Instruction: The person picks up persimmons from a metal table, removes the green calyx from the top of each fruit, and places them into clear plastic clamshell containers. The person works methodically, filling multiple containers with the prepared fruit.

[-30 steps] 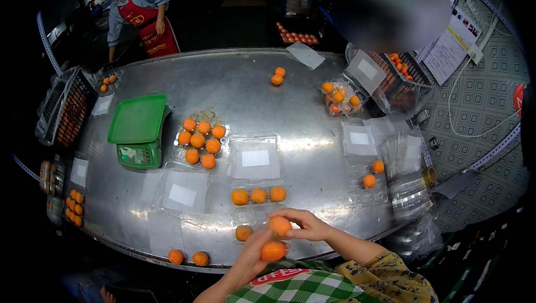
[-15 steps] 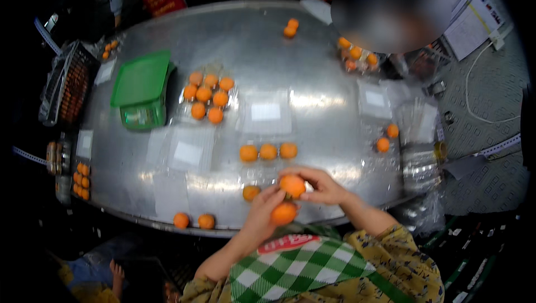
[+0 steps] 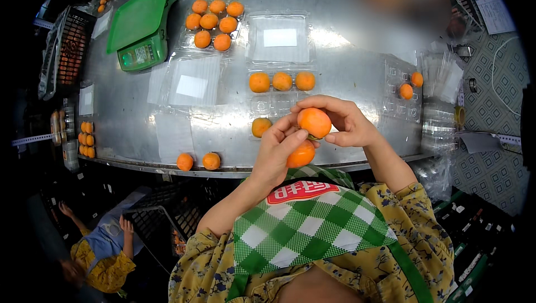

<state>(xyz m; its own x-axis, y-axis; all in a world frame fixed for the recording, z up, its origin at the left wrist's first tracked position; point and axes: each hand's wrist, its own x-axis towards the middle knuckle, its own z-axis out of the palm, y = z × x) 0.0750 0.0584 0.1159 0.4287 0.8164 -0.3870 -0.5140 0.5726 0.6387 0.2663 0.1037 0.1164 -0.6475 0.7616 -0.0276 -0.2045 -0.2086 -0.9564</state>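
Both hands are close together over the near edge of the metal table. My left hand is closed round an orange persimmon low against its palm. Its thumb and fingertips also touch a second persimmon, greenish at its underside. My right hand curls its fingers over that upper fruit from the right. Just beyond the hands lies a clear plastic tray, with three persimmons in a row at its far side and one persimmon nearer, at the left. My hands partly hide the tray's near right part.
Left of the tray lie stacked clear lids, a filled tray and a green scale. Two loose persimmons rest by the near edge. Another tray with two persimmons is at the right. A person is at the lower left.
The view has tilted down, so the table sits higher in the picture and more of my apron shows. Both hands still hold the two persimmons, with little change in grip.
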